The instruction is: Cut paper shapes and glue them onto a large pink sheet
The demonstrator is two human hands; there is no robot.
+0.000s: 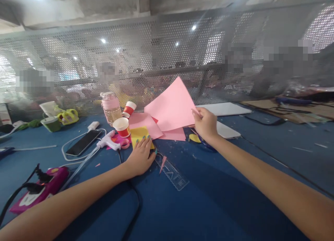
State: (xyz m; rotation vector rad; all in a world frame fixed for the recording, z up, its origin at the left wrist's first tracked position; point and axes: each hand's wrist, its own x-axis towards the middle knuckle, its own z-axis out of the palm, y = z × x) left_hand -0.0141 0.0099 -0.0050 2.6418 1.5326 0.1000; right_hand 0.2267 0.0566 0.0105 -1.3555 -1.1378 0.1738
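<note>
My right hand (206, 125) pinches the lower right corner of a large pink paper sheet (172, 107), which is raised and tilted above the table. Fingers spread flat, my left hand (142, 155) presses on a yellow paper piece (138, 132). Other pink sheets (176, 134) lie beneath and behind, with a bit of red paper showing between them. Just right of my left hand is a clear plastic ruler (173, 173), with a thin pink paper scrap (163, 163) on it. Near my right wrist, a dark blue-handled tool (208, 145) is partly hidden beside a yellow scrap (194, 138).
A white glue gun (109, 140), paper cups (122, 127), a pink bottle (111, 107) and a phone (84, 142) stand or lie on the left. A magenta power strip (44, 188) with cables is nearer. White flat objects (224, 109) lie behind my right hand, before a perforated metal screen (125, 53).
</note>
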